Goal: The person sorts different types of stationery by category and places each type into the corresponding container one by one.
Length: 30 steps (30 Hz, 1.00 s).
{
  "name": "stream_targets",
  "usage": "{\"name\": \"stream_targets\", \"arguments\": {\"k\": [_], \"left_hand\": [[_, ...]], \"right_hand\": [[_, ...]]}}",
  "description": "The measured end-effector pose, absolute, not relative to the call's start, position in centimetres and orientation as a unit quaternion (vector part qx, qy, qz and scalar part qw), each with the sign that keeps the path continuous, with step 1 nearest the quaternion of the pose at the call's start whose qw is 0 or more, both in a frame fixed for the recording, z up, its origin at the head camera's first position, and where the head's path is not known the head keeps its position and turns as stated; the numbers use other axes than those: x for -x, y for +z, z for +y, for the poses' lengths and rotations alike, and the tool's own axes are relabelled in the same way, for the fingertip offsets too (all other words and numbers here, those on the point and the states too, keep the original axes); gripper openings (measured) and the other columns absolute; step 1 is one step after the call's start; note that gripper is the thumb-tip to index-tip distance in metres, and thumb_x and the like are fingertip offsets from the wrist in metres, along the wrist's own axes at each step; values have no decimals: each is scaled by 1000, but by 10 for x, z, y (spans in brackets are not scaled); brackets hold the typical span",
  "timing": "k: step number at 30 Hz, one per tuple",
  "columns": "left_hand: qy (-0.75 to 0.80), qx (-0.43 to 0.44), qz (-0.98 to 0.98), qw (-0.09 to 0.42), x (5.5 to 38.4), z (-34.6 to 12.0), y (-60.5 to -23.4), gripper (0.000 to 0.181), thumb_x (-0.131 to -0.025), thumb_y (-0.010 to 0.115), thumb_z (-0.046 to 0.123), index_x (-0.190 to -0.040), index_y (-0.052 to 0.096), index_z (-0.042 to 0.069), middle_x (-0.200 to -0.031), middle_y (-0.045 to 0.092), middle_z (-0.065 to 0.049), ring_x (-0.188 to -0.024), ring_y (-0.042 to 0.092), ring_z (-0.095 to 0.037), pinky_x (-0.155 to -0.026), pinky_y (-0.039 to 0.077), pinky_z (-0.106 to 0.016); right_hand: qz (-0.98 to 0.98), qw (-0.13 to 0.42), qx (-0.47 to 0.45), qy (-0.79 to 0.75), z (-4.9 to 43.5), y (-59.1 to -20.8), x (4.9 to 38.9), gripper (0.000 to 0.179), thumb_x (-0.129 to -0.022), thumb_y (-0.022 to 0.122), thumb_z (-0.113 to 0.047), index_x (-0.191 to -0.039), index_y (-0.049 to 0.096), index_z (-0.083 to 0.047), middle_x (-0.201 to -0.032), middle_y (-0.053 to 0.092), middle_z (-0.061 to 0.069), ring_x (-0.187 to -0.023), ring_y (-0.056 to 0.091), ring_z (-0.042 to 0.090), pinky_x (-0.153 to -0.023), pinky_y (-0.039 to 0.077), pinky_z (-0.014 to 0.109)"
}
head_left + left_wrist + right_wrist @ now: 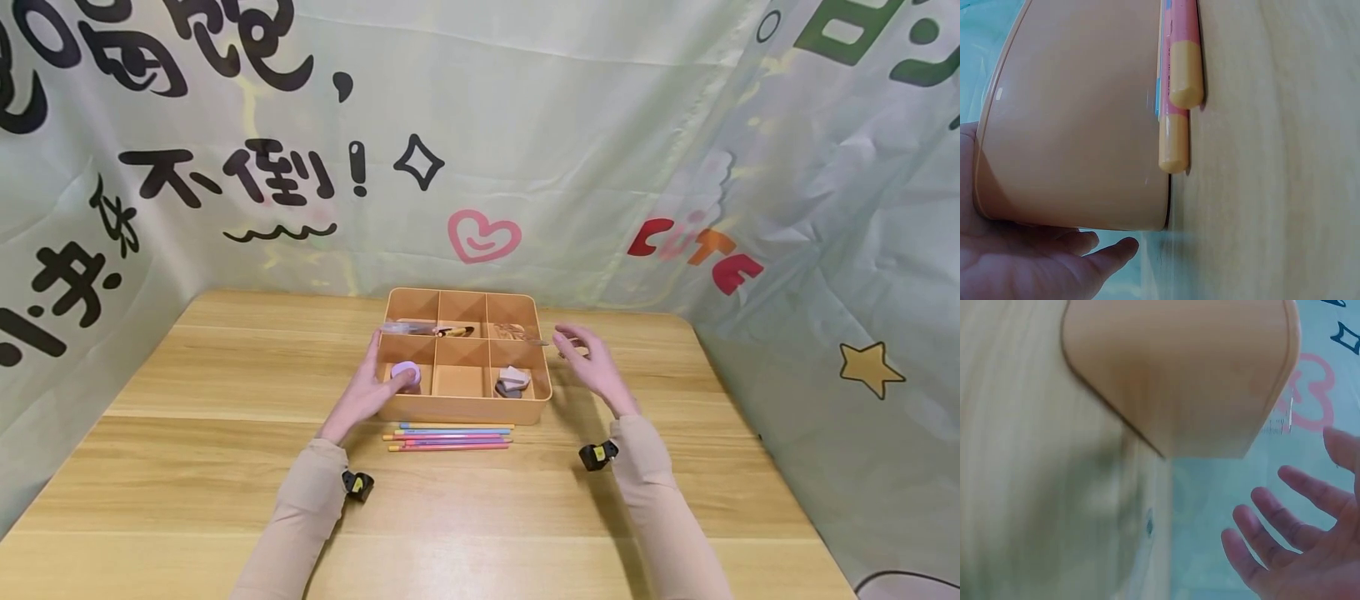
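Observation:
A tan box (450, 408) with six compartments stands on the table. My left hand (367, 387) grips its left side, thumb over the rim beside a round purple item (406, 372) and fingers along the outside wall. In the left wrist view, the fingers (1110, 257) reach past the box corner. A clear, flat strip (408, 327) lies across the box, its far end jutting past the right rim. My right hand (588, 358) hovers just right of the box, holding nothing; the right wrist view shows its fingers (1297, 525) spread.
Several pencils (450, 448) lie side by side in front of the box. White and grey erasers (513, 379) sit in its front right compartment, thin brown items (510, 331) behind them. A printed cloth (585, 150) hangs behind the wooden table (465, 533).

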State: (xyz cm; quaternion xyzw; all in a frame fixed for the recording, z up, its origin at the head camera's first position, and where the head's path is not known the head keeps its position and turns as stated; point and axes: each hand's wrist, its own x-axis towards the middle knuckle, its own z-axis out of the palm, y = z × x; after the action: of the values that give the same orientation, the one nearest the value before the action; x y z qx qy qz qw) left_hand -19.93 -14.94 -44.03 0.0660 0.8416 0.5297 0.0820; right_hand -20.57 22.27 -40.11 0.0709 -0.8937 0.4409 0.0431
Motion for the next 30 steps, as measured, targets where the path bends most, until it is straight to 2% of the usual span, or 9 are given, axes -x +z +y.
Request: {"name": "stream_targets", "arguments": {"k": [4,7,10,17,23,30], "left_hand": [[527,-66,844,80,200,-150,-440,105,-97,65,35,-161,-15,15,-170,-10,-14,-156,3,-43,-125,9,-63],[524,-66,845,79,200,-149,-440,105,-97,65,36,-161,-15,15,-170,-9,-16,-156,3,-45,-125,9,-63],[522,-67,847,79,200,-150,-440,104,-97,64,36,-161,-15,14,-170,-9,-17,-156,3,-45,-125,9,-63],[524,-67,845,84,200,-149,-440,104,-98,64,35,-161,-15,15,-170,-10,-15,-156,2,-45,-125,7,-63],[526,-66,844,82,200,-149,-440,104,-98,64,34,-161,-15,14,-170,-10,-15,-156,1,-45,-125,7,-63],[526,-65,844,80,199,-149,-441,104,-97,65,36,-161,-15,15,-170,-9,-17,-156,2,-45,-125,8,-63]], "right_hand": [[-897,44,-47,437,234,-410,196,52,-106,51,-29,-146,47,3,-148,48,28,-136,45,44,-113,40,60],[-914,36,-24,403,246,-418,190,53,-104,54,-27,-147,45,3,-154,40,29,-143,36,48,-119,30,62],[-931,24,-13,364,256,-427,186,55,-103,55,-23,-148,41,4,-155,36,32,-143,35,51,-120,27,63],[-946,2,5,325,272,-439,178,62,-99,61,-22,-148,39,7,-151,39,36,-137,41,53,-115,32,66],[-947,-22,17,319,281,-445,174,67,-96,65,-24,-149,37,7,-152,38,35,-139,37,54,-116,32,67],[-947,-19,27,320,286,-448,169,66,-93,69,-21,-146,42,8,-149,42,37,-137,38,55,-115,33,66]]}}
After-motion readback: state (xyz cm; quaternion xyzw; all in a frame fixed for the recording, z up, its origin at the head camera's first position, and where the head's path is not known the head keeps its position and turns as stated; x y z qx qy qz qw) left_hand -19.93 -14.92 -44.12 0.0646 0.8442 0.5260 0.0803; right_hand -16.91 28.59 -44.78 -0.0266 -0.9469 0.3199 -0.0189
